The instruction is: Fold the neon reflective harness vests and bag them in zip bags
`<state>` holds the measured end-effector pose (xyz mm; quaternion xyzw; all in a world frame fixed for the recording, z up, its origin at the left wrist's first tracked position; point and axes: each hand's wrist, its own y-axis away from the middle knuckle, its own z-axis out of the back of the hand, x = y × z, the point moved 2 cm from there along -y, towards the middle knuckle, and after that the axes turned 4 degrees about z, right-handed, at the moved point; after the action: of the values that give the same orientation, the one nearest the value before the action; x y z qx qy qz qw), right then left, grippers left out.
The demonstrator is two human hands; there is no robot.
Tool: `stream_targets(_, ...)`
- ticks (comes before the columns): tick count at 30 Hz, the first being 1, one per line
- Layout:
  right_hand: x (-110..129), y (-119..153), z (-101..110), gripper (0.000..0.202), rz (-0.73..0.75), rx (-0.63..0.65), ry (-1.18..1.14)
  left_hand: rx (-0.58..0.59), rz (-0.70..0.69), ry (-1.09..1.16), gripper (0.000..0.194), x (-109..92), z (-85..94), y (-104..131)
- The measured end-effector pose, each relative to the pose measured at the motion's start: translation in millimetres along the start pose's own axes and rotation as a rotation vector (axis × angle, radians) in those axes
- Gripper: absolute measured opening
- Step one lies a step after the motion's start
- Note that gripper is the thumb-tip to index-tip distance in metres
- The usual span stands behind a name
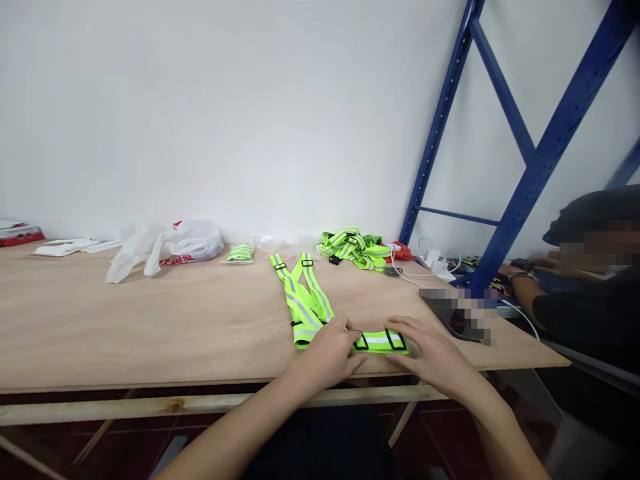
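Observation:
A neon-yellow reflective vest [303, 303] made of elastic straps with grey stripes and black buckles lies on the wooden table. Its two shoulder straps point away from me, and its waist strap [377, 341] stretches to the right. My left hand [333, 353] has its bent fingers on the waist strap beside a black slider buckle. At the strap's right end, my right hand [425, 347] spans the last buckle, thumb and fingers spread apart at its edges. Part of the strap is hidden beneath my left hand.
Behind lie a pile of similar neon straps [355, 248], a packed neon bundle [240, 253] and a white plastic bag [193, 241]. A dark tablet-like device [455, 317] rests right of my hand. A blue rack post [530, 160] and another person [590, 300] are at the right.

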<state>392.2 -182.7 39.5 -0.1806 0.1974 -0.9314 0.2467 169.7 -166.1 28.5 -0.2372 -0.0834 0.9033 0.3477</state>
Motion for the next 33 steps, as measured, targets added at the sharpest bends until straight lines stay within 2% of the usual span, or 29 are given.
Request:
stream_targets(3,-12,4,-2,0.038,-0.017,0.078,-0.055,0.022,-0.03,-0.236,0.033,-10,-4.9,17)
stream_targets(7,-12,3,0,0.04,-0.032,0.082,-0.144,-0.042,-0.018,-0.372,0.042,-15,-10.3,34)
stream_targets(12,-10,3,1,0.043,-0.07,0.143,-0.184,-0.055,0.104,-0.382,0.045,-18,-9.4,40)
stream_targets(18,-6,3,0,0.042,-0.079,0.189,-0.173,0.01,0.133,-0.367,0.039,-17,-2.4,36)
stream_targets(22,-3,2,2,0.041,-0.089,0.17,-0.16,0.036,0.164,-0.403,0.034,-11,-0.7,31)
stream_targets(26,0,4,7,0.046,-0.13,0.142,-0.23,0.033,0.132,-0.45,0.024,-8,-2.1,29)
stream_targets(29,4,1,13,0.05,-0.128,0.029,-0.287,0.011,0.103,-0.454,0.034,-9,0.2,31)
stream_targets(33,23,-21,16,0.047,-0.015,-0.131,-0.37,0.028,0.046,-0.465,0.046,-13,5.9,35)
